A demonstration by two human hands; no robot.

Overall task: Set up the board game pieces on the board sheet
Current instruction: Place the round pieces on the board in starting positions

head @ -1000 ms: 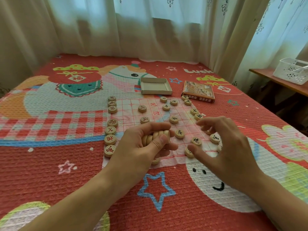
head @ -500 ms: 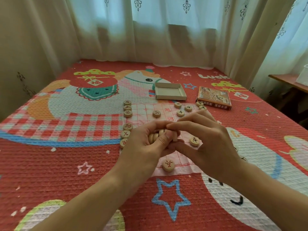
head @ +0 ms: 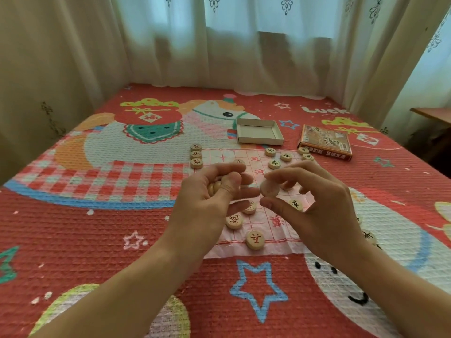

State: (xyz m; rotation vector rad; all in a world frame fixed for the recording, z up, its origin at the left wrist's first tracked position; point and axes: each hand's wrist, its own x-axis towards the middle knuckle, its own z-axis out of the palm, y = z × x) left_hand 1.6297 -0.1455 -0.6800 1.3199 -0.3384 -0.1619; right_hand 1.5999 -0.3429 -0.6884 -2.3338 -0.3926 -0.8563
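Observation:
A thin pink board sheet with a red grid lies on the bed. Several round wooden pieces sit on and beside it, among them one at its near edge and a column of three at its far left. My left hand hovers above the sheet and holds a stack of wooden pieces in its curled fingers. Just to its right, my right hand pinches a single wooden piece between thumb and forefinger. My hands hide the sheet's middle.
An open, shallow white box tray and the printed game box lid lie beyond the sheet. Curtains hang behind the bed. A wooden table edge shows at the far right.
My right hand came over from the pieces on the right to the stack in my left hand, and now holds one piece drawn a little away from it. The camera swung left.

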